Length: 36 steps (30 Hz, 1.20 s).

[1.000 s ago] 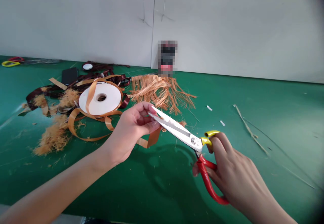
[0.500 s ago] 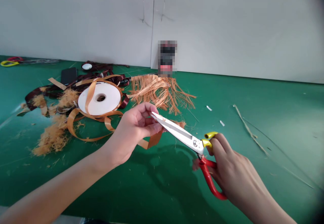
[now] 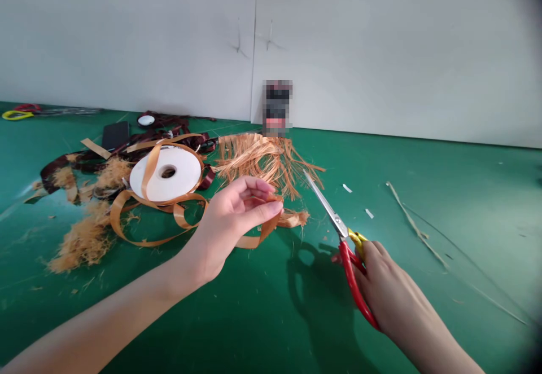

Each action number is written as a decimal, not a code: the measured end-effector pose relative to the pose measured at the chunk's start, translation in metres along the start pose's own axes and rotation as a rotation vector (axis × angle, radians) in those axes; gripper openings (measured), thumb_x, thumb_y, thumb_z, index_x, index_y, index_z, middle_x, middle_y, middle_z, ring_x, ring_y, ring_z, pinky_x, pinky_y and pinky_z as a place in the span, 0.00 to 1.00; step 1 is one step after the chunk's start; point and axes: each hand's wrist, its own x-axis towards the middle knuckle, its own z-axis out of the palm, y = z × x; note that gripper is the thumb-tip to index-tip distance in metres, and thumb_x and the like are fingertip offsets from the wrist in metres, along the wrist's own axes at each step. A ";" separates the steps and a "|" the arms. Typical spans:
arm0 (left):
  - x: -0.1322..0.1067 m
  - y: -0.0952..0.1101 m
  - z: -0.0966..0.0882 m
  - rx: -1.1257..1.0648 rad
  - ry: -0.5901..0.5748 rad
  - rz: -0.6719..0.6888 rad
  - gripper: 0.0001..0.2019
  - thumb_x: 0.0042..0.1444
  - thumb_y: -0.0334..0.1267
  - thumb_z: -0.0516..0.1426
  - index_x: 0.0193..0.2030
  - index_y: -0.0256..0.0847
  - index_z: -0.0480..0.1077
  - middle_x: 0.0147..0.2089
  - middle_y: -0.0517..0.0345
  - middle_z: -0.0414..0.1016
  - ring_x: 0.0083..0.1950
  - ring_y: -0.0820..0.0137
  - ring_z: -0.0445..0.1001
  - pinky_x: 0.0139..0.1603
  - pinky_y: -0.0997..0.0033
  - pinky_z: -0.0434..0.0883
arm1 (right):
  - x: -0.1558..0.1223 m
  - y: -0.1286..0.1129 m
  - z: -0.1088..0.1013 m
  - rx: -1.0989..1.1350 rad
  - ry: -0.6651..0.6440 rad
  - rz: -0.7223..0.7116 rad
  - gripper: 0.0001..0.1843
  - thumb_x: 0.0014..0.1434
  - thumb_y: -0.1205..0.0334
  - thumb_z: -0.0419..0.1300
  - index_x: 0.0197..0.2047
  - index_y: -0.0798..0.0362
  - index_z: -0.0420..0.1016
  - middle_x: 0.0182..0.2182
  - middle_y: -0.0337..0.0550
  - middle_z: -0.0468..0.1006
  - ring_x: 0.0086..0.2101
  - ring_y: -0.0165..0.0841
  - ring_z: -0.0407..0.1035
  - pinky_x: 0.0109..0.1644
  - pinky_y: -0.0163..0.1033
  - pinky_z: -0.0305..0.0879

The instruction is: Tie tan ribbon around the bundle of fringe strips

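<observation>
Between the thumb and fingers of my left hand [image 3: 237,216] is the end of an orange-brown ribbon [image 3: 250,242], which hangs down in a loop. My right hand [image 3: 385,284] grips scissors [image 3: 334,216] with one red and one yellow handle. Their blades are together and point up and to the left, apart from the ribbon. Left of my left hand lies a white spool [image 3: 186,179] with more of the ribbon coiled over and around it. Just beyond my fingertips a bundle of orange raffia fringe [image 3: 249,154] spreads over the green table.
Frayed tan fibre [image 3: 84,241] lies at the left, near dark brown ribbon [image 3: 55,165] and a black phone [image 3: 115,136]. Other scissors [image 3: 19,114] rest at the far left. A blurred dark packet [image 3: 277,106] leans on the white wall. A thin stalk [image 3: 406,216] lies at the right.
The scissors have drawn back to the right, away from my left hand, and their blades have come together. My left hand stays nearly in place, still pinching the ribbon.
</observation>
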 end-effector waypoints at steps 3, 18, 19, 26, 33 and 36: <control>0.001 0.001 0.000 0.044 0.001 0.030 0.07 0.52 0.36 0.66 0.36 0.42 0.72 0.37 0.65 0.73 0.42 0.77 0.72 0.44 0.81 0.69 | 0.007 0.002 0.000 -0.079 -0.086 0.133 0.14 0.67 0.56 0.42 0.32 0.51 0.60 0.32 0.51 0.73 0.30 0.44 0.75 0.32 0.43 0.65; 0.019 0.021 -0.013 0.471 -0.034 0.086 0.10 0.52 0.37 0.64 0.41 0.41 0.73 0.41 0.60 0.77 0.43 0.72 0.77 0.41 0.76 0.73 | 0.036 -0.005 -0.036 -0.097 -0.142 0.143 0.20 0.59 0.47 0.56 0.22 0.51 0.68 0.21 0.47 0.74 0.23 0.42 0.70 0.24 0.41 0.55; 0.019 0.023 -0.013 0.501 -0.036 0.091 0.10 0.52 0.38 0.64 0.41 0.41 0.73 0.42 0.60 0.77 0.43 0.71 0.77 0.40 0.75 0.73 | 0.038 -0.012 -0.043 -0.082 -0.101 0.124 0.17 0.60 0.48 0.55 0.28 0.52 0.71 0.25 0.47 0.76 0.26 0.41 0.71 0.27 0.41 0.57; 0.023 0.035 -0.009 0.593 -0.036 0.060 0.13 0.52 0.42 0.64 0.43 0.44 0.74 0.42 0.61 0.79 0.40 0.71 0.78 0.39 0.73 0.73 | 0.038 -0.077 -0.093 0.422 0.417 -0.515 0.10 0.54 0.59 0.67 0.39 0.50 0.75 0.38 0.37 0.76 0.31 0.29 0.70 0.35 0.36 0.65; 0.023 0.039 -0.007 0.524 -0.079 0.042 0.11 0.52 0.38 0.64 0.43 0.44 0.73 0.39 0.63 0.80 0.40 0.72 0.79 0.37 0.79 0.75 | 0.046 -0.093 -0.100 0.433 0.518 -0.781 0.03 0.58 0.70 0.63 0.36 0.55 0.78 0.38 0.41 0.76 0.36 0.26 0.70 0.38 0.32 0.66; 0.022 0.039 -0.007 0.540 -0.085 0.078 0.11 0.51 0.37 0.64 0.42 0.45 0.74 0.38 0.64 0.80 0.40 0.74 0.79 0.38 0.81 0.75 | 0.050 -0.093 -0.099 0.446 0.503 -0.817 0.07 0.61 0.72 0.59 0.33 0.56 0.77 0.37 0.41 0.77 0.34 0.25 0.70 0.38 0.31 0.66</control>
